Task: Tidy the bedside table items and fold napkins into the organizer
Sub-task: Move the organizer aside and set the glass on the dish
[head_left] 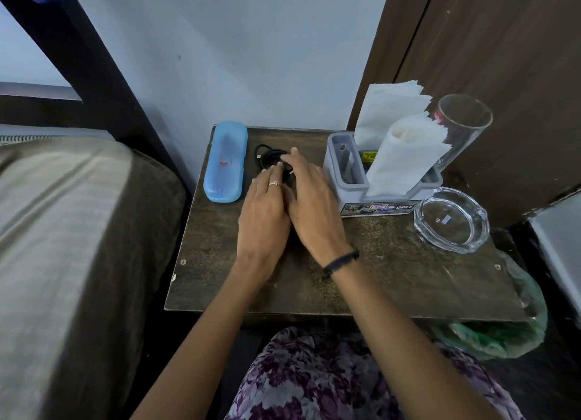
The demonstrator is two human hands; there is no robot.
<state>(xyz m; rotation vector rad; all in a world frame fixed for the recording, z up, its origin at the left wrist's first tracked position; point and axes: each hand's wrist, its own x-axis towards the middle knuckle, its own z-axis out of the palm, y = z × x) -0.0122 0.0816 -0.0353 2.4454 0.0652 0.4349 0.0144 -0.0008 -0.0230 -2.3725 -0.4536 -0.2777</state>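
Black cable (267,158) lies coiled on the bench (377,262), just beyond both hands, between the blue case (224,161) and the grey organizer (345,174); case's long axis runs away from the person; left hand (264,215) and right hand (311,199) touch side by side, fingertips at the coil, about equally near; fingers fairly straight, but whether either pinches the cable I cannot tell; napkins (402,155) stand upright in the organizer; its front sticker reads "OPEL"; yellow label inside is unreadable.
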